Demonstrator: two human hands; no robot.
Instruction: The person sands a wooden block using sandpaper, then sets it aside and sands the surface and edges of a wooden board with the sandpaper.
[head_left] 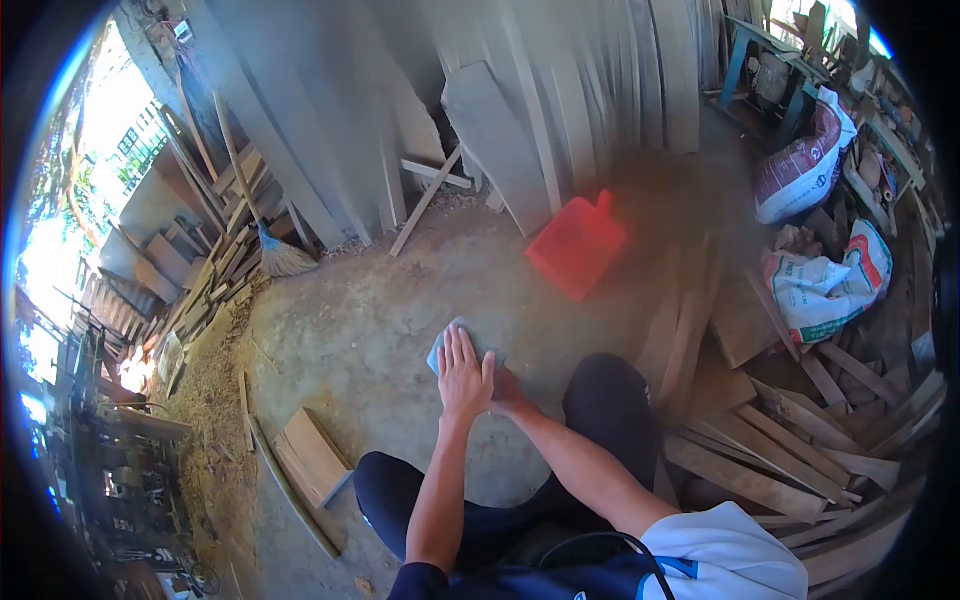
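Observation:
My left hand lies flat, palm down, with its fingers stretched forward over a pale blue-grey piece that looks like folded cloth. Edges of the cloth show past the fingertips and to the left of the hand. Close on the other side is my right hand, at the cloth's right side and lower edge. Its fingers are hidden behind the left hand and the cloth, so its grip does not show. Both hands are in front of my bent knees, above the concrete floor.
A red dustpan lies ahead, and a broom leans at the left. A wooden block and a curved stick are near my left knee. Wood offcuts and sacks crowd the right. Boards lean at the back.

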